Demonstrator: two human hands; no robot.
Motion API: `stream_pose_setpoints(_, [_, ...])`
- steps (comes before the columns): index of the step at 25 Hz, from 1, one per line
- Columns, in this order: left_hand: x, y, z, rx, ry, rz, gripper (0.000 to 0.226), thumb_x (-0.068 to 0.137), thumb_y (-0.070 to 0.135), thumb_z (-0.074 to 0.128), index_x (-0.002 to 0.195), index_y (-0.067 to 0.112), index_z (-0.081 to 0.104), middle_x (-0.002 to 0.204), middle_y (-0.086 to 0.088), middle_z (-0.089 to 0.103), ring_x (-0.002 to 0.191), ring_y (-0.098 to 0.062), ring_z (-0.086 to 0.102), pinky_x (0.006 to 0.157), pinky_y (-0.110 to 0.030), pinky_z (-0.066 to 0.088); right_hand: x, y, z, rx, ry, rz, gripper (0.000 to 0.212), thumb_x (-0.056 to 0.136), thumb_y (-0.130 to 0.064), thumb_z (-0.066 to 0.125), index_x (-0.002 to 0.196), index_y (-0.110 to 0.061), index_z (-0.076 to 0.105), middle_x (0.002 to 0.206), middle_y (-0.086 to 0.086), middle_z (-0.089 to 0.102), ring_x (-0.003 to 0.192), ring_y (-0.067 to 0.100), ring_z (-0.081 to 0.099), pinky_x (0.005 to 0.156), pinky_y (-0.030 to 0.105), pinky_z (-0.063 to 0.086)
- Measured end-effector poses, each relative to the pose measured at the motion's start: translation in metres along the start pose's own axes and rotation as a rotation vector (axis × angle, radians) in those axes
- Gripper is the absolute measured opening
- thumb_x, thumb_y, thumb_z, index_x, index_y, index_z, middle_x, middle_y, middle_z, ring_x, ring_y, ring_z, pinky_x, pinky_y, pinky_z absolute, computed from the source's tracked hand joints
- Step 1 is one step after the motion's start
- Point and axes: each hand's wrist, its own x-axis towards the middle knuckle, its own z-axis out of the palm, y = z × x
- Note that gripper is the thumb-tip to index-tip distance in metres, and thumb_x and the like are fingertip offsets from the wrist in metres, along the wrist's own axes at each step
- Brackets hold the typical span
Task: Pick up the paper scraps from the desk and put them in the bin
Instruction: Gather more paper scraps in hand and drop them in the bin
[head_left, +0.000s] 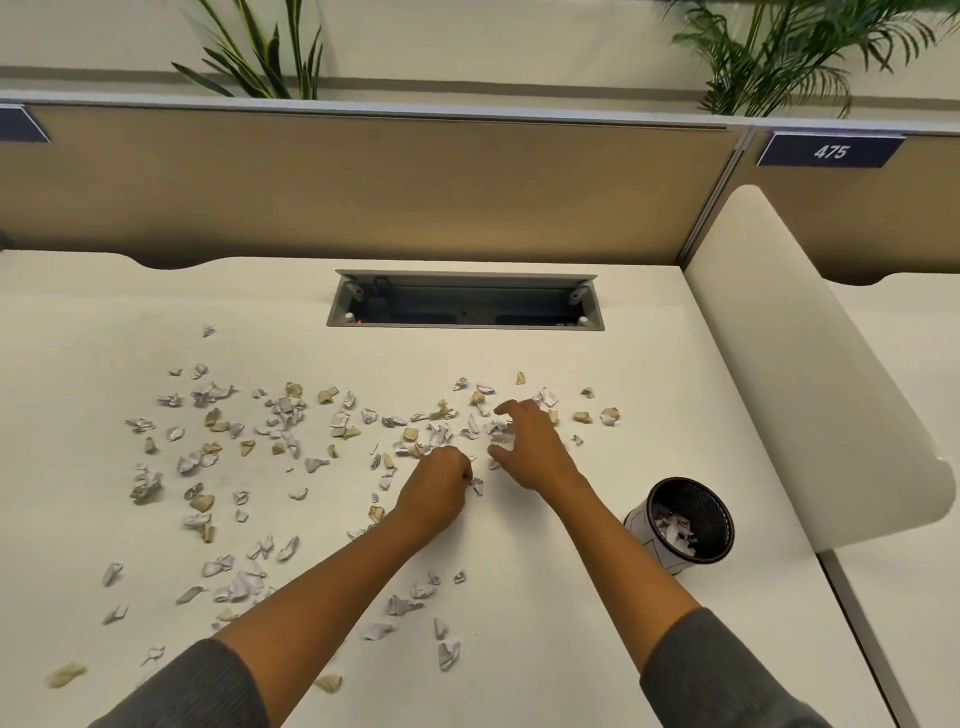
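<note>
White and tan paper scraps (291, 421) lie scattered over most of the desk (597, 597), thickest in a band across the middle and trailing down toward my left sleeve. My left hand (436, 491) is clenched into a fist near the centre of the mess, and I think it holds a few bits already, though the fingers hide whatever is inside; one scrap (477, 487) sits right at its knuckles. My right hand (530, 447) is spread, fingers curled down over a crumpled white piece (502, 439), closing on it but not clearly lifting it. To my right stands the small black mesh bin (688, 525), well apart from the main scatter. Some torn paper already lies at its bottom, so a start has been made. By my reckoning, though, the greater part is left: dozens of pieces remain on the desk, far more than are in the bin.
</note>
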Motion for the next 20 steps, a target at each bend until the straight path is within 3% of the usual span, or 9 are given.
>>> stream_pose_setpoints(4, [-0.001,-0.002,-0.011,-0.153,0.044,-0.079,0.015,0.086,0.002,0.063,0.091,0.005,0.076,0.090,-0.008,0.075,0.084,-0.019,0.068,0.073,-0.026,0.051,0.013,-0.006,0.007,-0.137,-0.133,-0.081,0.059,0.093,-0.031,0.063,0.146,-0.017,0.040,0.153,0.005,0.032,0.138,0.027,0.035,0.109,0.038,0.038])
stream_pose_setpoints(9, [-0.002,-0.006,-0.030,-0.294,0.128,-0.151,0.015,0.082,0.001,0.065,0.085,0.008,0.078,0.085,-0.004,0.075,0.071,-0.010,0.063,0.066,-0.014,0.042,-0.002,-0.004,0.022,-0.302,-0.169,-0.103,0.059,0.093,-0.049,0.057,0.141,-0.017,0.044,0.147,0.004,0.039,0.134,0.026,0.037,0.102,0.042,0.044])
stream_pose_setpoints(13, [-0.006,-0.003,-0.040,-0.338,0.152,-0.176,0.013,0.081,0.002,0.067,0.083,0.008,0.078,0.084,-0.004,0.075,0.071,-0.010,0.063,0.068,-0.016,0.045,-0.022,-0.004,0.038,-0.302,-0.093,-0.121,0.041,0.094,-0.030,0.058,0.130,-0.012,0.052,0.135,0.006,0.048,0.124,0.027,0.044,0.091,0.040,0.048])
stream_pose_setpoints(17, [-0.013,0.008,-0.041,-0.373,0.136,-0.190,0.010,0.081,0.003,0.069,0.083,0.007,0.078,0.082,-0.005,0.075,0.070,-0.010,0.063,0.068,-0.016,0.045,-0.038,-0.006,0.048,-0.357,-0.004,-0.167,0.018,0.096,-0.003,0.045,0.106,-0.006,0.060,0.110,0.012,0.057,0.103,0.030,0.054,0.070,0.037,0.044])
stream_pose_setpoints(20, [-0.020,0.017,-0.042,-0.404,0.129,-0.189,0.009,0.080,0.003,0.070,0.082,0.007,0.078,0.078,-0.005,0.075,0.072,-0.013,0.066,0.067,-0.018,0.047,-0.048,-0.004,0.049,-0.329,0.017,-0.158,0.012,0.095,-0.002,0.050,0.097,-0.004,0.061,0.103,0.014,0.058,0.094,0.030,0.057,0.067,0.036,0.043])
